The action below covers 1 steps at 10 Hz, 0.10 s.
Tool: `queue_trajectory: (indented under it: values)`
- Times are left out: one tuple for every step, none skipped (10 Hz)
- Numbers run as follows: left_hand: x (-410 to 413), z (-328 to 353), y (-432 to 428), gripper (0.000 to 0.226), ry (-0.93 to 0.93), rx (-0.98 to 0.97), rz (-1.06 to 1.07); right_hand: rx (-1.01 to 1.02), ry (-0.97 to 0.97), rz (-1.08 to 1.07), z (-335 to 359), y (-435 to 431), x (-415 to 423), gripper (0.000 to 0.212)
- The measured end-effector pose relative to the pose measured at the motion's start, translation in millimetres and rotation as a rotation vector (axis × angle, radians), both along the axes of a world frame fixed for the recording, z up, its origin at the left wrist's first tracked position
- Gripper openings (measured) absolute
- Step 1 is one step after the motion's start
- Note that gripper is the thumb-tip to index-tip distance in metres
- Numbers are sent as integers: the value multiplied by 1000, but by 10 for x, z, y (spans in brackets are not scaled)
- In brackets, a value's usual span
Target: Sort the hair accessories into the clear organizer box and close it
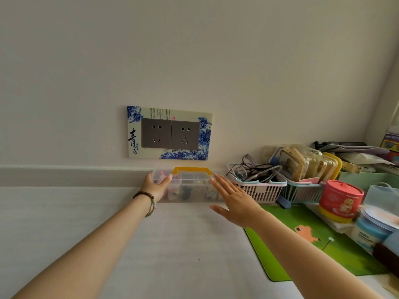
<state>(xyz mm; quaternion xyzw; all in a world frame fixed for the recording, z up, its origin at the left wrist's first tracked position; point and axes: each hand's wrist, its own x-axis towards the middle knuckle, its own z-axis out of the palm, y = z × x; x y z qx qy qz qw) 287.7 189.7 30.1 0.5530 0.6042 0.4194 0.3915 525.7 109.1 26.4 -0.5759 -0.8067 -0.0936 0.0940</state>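
Observation:
The clear organizer box (190,186) stands against the wall under a double socket, lid down, with a yellow handle (192,170) on top. Small hair accessories show dimly through its walls. My left hand (155,186) grips the box's left end, thumb over the top edge. My right hand (234,198) is flat with fingers spread, its fingertips at the box's right end; whether it touches the box is unclear.
A pink basket (260,190) with glasses sits right beside the box, then a blue basket (302,192) of phone cases. A red tin (340,200), jars and a green mat (302,244) crowd the right. The white tabletop (172,244) stretches to the left.

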Motion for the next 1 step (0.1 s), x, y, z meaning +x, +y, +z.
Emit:
queue_trajectory:
  values:
    - [-48,78,-146,80,-5,-63,68,-56,100,-17,98,-71,-41,77]
